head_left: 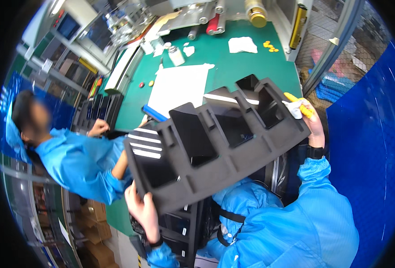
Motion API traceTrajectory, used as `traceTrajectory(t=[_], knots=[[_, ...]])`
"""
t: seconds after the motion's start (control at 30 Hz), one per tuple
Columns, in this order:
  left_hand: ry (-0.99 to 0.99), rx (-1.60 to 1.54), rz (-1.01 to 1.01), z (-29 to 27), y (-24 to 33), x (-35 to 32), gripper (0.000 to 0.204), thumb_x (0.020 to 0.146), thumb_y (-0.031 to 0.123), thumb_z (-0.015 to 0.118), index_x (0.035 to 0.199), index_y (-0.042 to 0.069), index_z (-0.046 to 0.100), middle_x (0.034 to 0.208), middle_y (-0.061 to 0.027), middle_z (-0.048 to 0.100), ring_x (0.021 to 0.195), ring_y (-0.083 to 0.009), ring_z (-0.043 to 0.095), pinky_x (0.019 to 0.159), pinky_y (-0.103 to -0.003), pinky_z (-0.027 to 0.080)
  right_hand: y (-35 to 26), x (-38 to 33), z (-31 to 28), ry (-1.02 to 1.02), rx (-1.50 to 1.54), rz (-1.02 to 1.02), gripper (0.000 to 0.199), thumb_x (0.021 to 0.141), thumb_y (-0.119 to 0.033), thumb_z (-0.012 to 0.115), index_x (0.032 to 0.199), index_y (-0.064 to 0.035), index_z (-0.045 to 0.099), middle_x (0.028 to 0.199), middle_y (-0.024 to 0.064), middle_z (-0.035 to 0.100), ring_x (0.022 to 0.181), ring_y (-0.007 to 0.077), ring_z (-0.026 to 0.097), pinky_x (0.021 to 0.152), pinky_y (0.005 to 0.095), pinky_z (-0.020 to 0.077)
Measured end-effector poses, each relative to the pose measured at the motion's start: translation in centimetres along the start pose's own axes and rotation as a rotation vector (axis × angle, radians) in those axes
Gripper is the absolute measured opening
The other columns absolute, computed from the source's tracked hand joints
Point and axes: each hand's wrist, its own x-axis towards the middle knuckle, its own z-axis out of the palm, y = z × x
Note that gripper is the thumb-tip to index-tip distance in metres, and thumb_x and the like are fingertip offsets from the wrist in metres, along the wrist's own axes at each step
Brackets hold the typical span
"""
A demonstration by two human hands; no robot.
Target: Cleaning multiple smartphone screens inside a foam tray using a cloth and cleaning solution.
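While the left hand (143, 213) gripped the black tray's (215, 143) near corner, the right hand (311, 119) clasped its far edge.

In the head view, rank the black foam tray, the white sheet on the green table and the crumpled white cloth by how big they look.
1. Black foam tray, though it is nearest the camera.
2. White sheet.
3. Crumpled white cloth, farthest away.

green bench (233, 67) — white sheet (179, 87) | white cloth (242, 44) | yellow caps (270, 46) | small bottle (176, 55)
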Motion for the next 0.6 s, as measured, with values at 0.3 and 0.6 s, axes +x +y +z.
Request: traceTrajectory(t=[0.3, 0.6], knots=[[-0.182, 0.014, 0.306, 23.7, -2.2, 14.6, 0.044, 0.074, 0.003, 0.057, 0.118, 0.001, 0.058, 0.098, -0.0156, 0.057, 0.089, -0.0284, 0.055, 0.08, -0.036, 0.046, -1.0, 2.1, -13.7, 0.359, -0.267, -0.04, 0.047, 0.094, -0.019, 0.057, 0.133, 0.004, 0.045, 0.134, 0.0125, 0.052, 0.115, 0.0182, 0.055, 0.101, 0.0306, 0.0405], [-0.267, -0.122, 0.165, 32.7, 0.1, 22.4, 0.038, 0.081, 0.006, 0.057, 0.118, -0.002, 0.055, 0.107, -0.0173, 0.061, 0.096, -0.0279, 0.06, 0.086, -0.037, 0.047, 1.0, 7.3, -15.9, 0.726, -1.249, -0.419, 0.021, 0.087, -0.002, 0.058, 0.107, 0.0023, 0.061, 0.104, 0.016, 0.065, 0.097, 0.0264, 0.064, 0.084, 0.0355, 0.0488]])
